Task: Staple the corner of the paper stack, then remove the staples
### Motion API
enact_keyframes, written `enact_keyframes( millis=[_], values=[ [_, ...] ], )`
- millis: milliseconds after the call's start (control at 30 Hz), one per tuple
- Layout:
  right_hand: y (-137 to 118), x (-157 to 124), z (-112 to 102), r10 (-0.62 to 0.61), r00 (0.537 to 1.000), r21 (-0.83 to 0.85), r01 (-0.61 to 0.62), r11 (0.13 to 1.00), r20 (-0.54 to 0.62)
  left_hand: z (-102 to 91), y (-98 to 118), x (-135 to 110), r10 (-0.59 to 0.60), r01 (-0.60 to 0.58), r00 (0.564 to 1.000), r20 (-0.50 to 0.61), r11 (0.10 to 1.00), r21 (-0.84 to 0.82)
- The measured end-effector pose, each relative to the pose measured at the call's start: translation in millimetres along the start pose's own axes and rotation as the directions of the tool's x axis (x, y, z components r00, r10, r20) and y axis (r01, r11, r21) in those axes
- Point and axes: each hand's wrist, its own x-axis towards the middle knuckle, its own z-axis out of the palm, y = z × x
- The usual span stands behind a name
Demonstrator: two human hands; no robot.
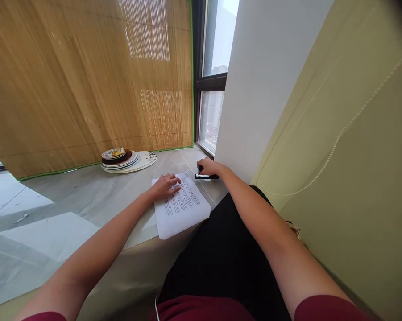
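A stack of printed paper sheets (182,209) lies on the pale stone ledge (87,196) in front of me. My left hand (165,186) rests flat on the upper left part of the sheets, fingers stretched out. My right hand (211,168) is closed over a black stapler (207,176) that sits on the ledge just beyond the top right corner of the paper. The stapler's front end pokes out from under the hand; I cannot tell whether it touches the paper.
A stack of plates (120,159) with a brown bowl on top stands further back on the ledge. A bamboo blind (87,80) hangs behind it. A window (212,89), a white wall (264,80) and a yellow-green curtain (348,156) are to the right.
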Motion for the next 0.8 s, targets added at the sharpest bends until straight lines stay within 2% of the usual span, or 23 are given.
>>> enact_keyframes(
  millis=[67,200,400,533,600,733,800],
  values=[
    [-7.1,10.3,5.0,-0.028,1.000,-0.020,0.028,0.999,-0.008,3.2,-2.4,-0.1,0.009,-0.009,1.000,0.002,1.000,-0.010],
    [-14.7,19.1,9.8,-0.053,0.998,-0.039,0.054,0.998,0.020,6.2,-7.9,-2.1,0.094,-0.088,0.989,0.116,0.995,-0.052],
    [-29.5,7.5,7.6,-0.129,0.991,-0.025,0.130,0.991,0.039,-3.7,-0.9,-3.8,0.157,-0.154,0.979,0.132,0.987,-0.037],
    [-41.7,3.9,6.6,-0.191,0.981,-0.003,0.191,0.982,0.036,-5.7,6.5,-5.2,0.194,-0.187,0.958,0.212,0.981,-0.053],
    [-42.2,4.4,7.5,-0.159,0.985,-0.012,0.161,0.987,0.062,-7.0,8.9,-5.9,0.185,-0.176,0.947,0.264,0.983,-0.061],
    [-35.1,4.5,9.7,-0.022,0.986,-0.046,0.030,0.998,0.167,-12.0,12.6,-5.9,0.142,-0.136,0.938,0.317,0.990,-0.041],
    [-32.7,3.0,9.3,-0.007,0.982,-0.047,0.016,0.999,0.190,-14.3,14.5,-5.3,0.130,-0.129,0.935,0.331,0.991,-0.024]
  ],
)
